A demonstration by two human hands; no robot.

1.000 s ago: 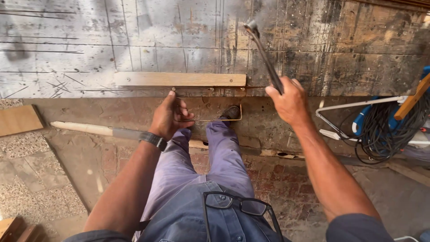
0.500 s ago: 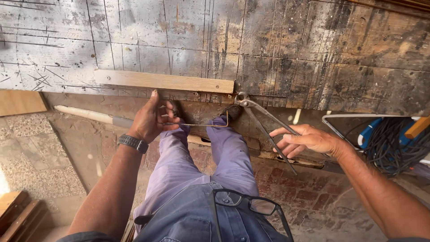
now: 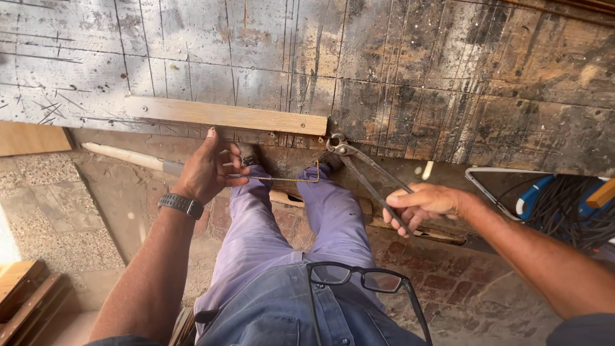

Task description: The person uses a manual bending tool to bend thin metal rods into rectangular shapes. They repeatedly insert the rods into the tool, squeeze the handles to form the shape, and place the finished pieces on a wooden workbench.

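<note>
My left hand [image 3: 208, 168], with a dark watch on its wrist, pinches one end of a thin wire [image 3: 282, 179] bent up at a right angle at its far end. My right hand [image 3: 419, 206] grips the long handles of metal pincers [image 3: 368, 179]. The pincers' jaws rest against the front edge of a worn, scored wooden workbench [image 3: 397, 83], just right of the wire's upturned end. A pale wooden batten [image 3: 224, 115] is screwed along the bench edge above my left hand.
My legs in lilac trousers and dark shoes stand under the bench on a brick floor. Glasses [image 3: 359, 282] hang from my shirt. A wire basket with blue-handled tools and black cable [image 3: 551, 205] sits at the right. Wood pieces [image 3: 25, 301] lie at lower left.
My right hand has swung the pincers down from above the bench to its front edge, beside the wire. My left hand stays on the wire.
</note>
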